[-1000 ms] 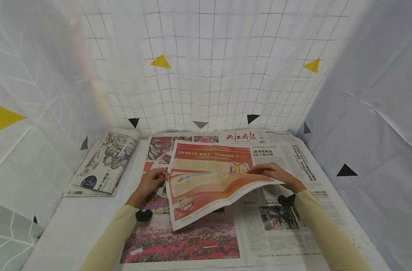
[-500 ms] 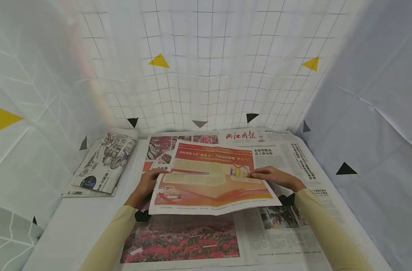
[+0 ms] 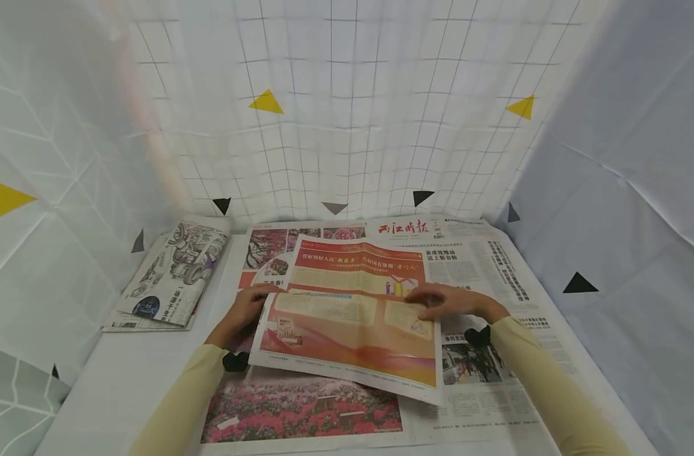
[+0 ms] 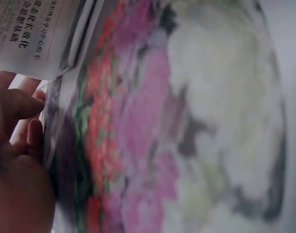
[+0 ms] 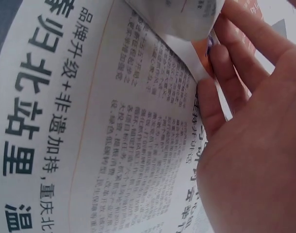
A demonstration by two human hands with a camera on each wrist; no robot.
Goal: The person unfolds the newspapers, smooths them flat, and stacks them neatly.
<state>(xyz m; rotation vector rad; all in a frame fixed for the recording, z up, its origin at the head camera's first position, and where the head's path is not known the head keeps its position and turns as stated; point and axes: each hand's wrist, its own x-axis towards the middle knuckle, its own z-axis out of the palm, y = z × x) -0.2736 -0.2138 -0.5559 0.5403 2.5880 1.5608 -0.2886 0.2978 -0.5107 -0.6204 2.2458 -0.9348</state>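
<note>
Orange newspaper (image 3: 338,323) has left fingers (image 3: 269,291) pinching one edge, relaxed right fingers (image 3: 423,292) touching near the other.

1. The support is a white tabletop (image 3: 147,373), whose far edge runs along the foot of a gridded white sheet (image 3: 347,152).
2. Spread on it is an open newspaper (image 3: 347,411), reaching almost to the far edge and covering the middle and right part of the tabletop. Its left half carries flower photographs; its right half holds columns of print under a red masthead. Its right side lies near the tabletop's right edge.
3. At the far left corner, a folded newspaper (image 3: 181,272) lies slantwise, a drawing of machinery uppermost.
4. A white strip of tabletop shows between the two papers.
</note>
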